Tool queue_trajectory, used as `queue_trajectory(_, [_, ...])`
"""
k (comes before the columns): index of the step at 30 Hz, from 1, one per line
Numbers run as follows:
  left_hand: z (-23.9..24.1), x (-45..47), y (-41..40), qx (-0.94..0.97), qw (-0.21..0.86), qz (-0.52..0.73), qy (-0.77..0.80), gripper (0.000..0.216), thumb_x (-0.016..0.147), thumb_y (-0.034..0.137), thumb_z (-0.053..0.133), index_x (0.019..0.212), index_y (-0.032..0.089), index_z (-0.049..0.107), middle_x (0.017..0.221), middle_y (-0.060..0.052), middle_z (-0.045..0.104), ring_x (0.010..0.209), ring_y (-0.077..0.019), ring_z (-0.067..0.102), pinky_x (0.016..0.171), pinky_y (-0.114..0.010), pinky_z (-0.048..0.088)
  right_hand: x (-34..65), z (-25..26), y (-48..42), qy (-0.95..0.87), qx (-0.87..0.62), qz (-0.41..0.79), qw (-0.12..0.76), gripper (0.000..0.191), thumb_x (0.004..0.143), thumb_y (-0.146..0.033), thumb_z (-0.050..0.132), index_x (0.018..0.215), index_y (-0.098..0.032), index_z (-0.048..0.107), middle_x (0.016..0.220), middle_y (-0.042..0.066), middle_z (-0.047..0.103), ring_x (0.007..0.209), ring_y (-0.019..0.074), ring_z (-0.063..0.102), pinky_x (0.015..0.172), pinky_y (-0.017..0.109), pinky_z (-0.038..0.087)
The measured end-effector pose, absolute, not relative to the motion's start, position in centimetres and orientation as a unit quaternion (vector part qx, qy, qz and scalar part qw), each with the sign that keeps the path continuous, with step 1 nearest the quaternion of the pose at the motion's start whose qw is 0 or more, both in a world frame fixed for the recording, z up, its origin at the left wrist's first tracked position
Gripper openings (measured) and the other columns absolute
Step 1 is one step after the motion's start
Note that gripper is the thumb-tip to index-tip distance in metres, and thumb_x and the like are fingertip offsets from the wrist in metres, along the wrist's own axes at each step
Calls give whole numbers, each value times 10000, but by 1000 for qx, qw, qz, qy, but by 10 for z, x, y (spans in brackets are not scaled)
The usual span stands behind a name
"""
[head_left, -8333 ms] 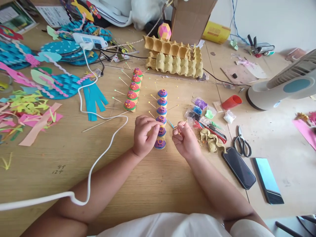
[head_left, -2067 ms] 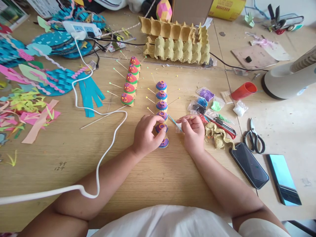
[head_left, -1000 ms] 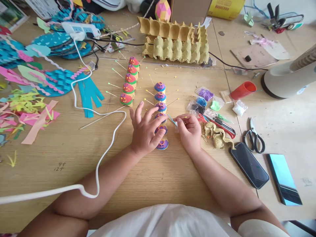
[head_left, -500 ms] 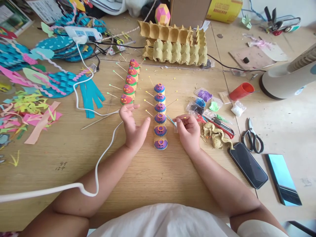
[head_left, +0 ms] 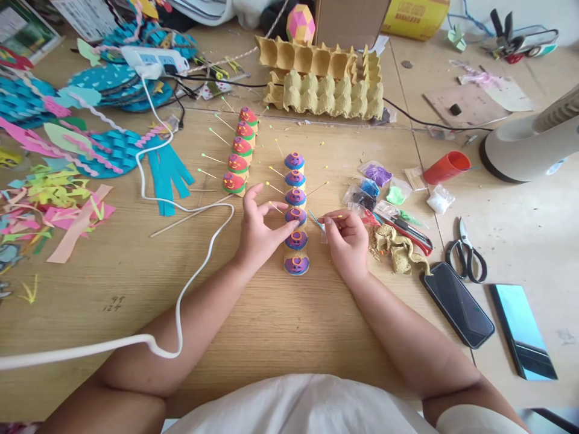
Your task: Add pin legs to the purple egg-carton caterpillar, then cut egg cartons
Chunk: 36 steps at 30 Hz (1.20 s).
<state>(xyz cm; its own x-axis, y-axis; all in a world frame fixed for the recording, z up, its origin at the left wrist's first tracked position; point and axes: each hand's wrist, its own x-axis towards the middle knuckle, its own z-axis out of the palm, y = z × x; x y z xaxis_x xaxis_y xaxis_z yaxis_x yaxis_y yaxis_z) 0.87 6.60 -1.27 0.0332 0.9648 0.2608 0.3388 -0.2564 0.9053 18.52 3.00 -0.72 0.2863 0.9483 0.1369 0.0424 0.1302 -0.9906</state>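
Observation:
A row of purple-and-blue painted egg-carton cups (head_left: 296,240) with small faces and orange rings stands before me. Thin yellow-tipped sticks (head_left: 275,188) poke out along its sides. My left hand (head_left: 260,232) is at the row's left side, fingers apart. Its thumb reaches onto a cup near the middle, and its index fingertip is close to that cup's stick. On the right, my right hand (head_left: 348,238) pinches a thin yellow-tipped stick (head_left: 333,217), apart from the cups. A slim bluish stick (head_left: 315,220) slants between that hand and the row.
Left of centre is a red-and-green cup row (head_left: 241,146). Egg cartons (head_left: 332,93) lie behind. To the right are clay packets (head_left: 377,175), a utility knife (head_left: 411,235), scissors (head_left: 465,250) and a phone (head_left: 458,304). A white cable (head_left: 180,313) crosses my left forearm.
My left hand has moved right, bringing its thumb onto a purple cup. My right hand stays almost in place, still pinching the stick. The view has shifted slightly.

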Motion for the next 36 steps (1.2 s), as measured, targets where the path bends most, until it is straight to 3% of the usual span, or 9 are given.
queue_trajectory(7, [-14, 5, 69, 640, 363, 454, 503, 781, 764, 185, 831, 1370, 282, 348, 1063, -19, 762, 1160, -219, 682, 1181, -503, 354, 186, -11, 32, -461, -560, 401, 560, 154, 885, -372, 661, 896, -222, 628, 784, 7, 701, 528, 92, 440, 486, 246, 335])
queue_trajectory(14, [-19, 3, 72, 645, 381, 448, 488, 707, 773, 161, 821, 1342, 272, 416, 1120, -36, 760, 1210, -215, 675, 1233, -505, 288, 191, -2, 39, -481, -580, 421, 505, 150, 864, -359, 678, 877, -214, 645, 743, 3, 669, 589, 108, 508, 514, 238, 354])
queue_trajectory(28, [-18, 2, 72, 635, 430, 444, 464, 603, 784, 159, 802, 1272, 262, 463, 1151, -43, 737, 1138, -217, 717, 1149, -472, 437, 194, -6, 43, -516, -594, 390, 478, 139, 890, -344, 649, 870, -207, 664, 610, -46, 519, 513, 88, 394, 496, 245, 284])
queue_trajectory(36, [-16, 2, 71, 630, 439, 434, 471, 599, 787, 160, 802, 1270, 264, 463, 1130, -43, 749, 1134, -221, 718, 1162, -490, 430, 194, -6, 44, -516, -595, 394, 474, 142, 897, -343, 639, 873, -206, 663, 605, -49, 510, 513, 89, 405, 497, 248, 289])
